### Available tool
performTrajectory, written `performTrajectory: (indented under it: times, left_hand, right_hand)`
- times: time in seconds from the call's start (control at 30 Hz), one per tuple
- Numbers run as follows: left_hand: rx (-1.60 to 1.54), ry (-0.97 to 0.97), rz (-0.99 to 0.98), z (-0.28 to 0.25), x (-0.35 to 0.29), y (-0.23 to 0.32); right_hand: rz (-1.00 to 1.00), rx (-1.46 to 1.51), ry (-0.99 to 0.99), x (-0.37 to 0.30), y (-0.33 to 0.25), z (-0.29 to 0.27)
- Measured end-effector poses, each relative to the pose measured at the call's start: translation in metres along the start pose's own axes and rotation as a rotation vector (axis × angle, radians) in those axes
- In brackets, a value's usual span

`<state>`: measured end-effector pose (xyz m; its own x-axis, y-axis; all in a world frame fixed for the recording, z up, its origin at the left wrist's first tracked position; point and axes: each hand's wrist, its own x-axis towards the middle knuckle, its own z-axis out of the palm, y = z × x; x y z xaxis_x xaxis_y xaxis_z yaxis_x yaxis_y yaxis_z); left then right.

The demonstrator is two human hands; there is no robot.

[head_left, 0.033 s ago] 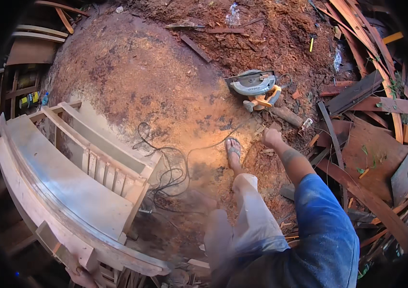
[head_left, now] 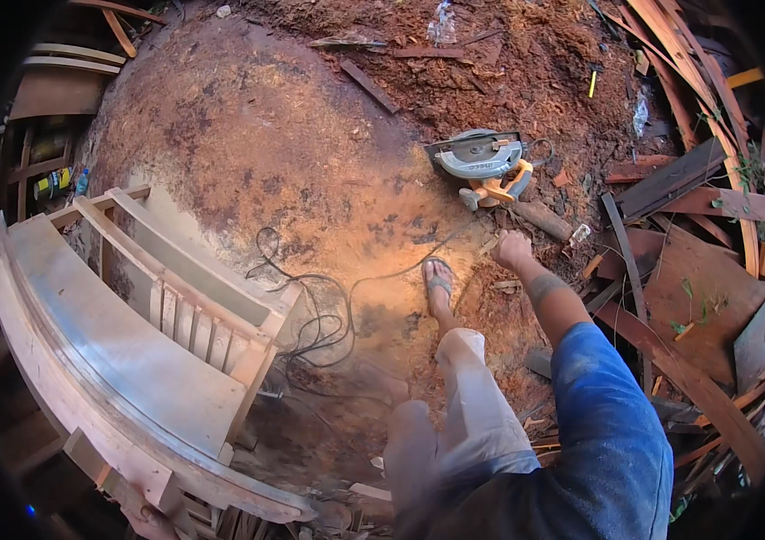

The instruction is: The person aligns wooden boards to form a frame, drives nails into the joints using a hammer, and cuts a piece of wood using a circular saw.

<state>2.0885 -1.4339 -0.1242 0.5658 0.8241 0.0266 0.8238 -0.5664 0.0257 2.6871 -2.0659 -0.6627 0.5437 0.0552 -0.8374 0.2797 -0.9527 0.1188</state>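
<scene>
My right hand (head_left: 514, 250) reaches out low over the ground with its fingers curled in. Whatever it may hold is hidden. Just beyond it is a circular saw (head_left: 481, 164) with a grey guard and an orange and black handle, lying on the dirt. A short round piece of wood (head_left: 542, 220) lies close to the hand. I do not see my left hand for certain; a blurred skin-toned shape (head_left: 141, 515) shows by the wooden furniture at the lower left, and I cannot tell whose it is.
A curved pale wooden furniture piece (head_left: 130, 333) with slats stands at left. Black cable (head_left: 328, 315) lies coiled near my sandalled foot (head_left: 437, 281). Planks and scraps (head_left: 702, 414) pile up on the right. A bottle (head_left: 82, 182) stands at far left.
The whole view has shifted slightly. My right hand appears a little higher, its fingers still curled; the circular saw lies in the same place on the ground.
</scene>
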Motion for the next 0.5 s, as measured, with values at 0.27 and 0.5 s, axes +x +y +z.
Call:
performTrajectory:
  times: [0.27,0.5]
  left_hand:
    - [0.116,-0.031,-0.059,-0.034,-0.021,-0.015]
    - [0.311,-0.049,-0.144,-0.011,0.002,0.057]
  right_hand:
    - [-0.102,-0.537,0.242,0.193,0.018,-0.029]
    - [-0.322,-0.435,0.194,0.191,0.022,-0.056]
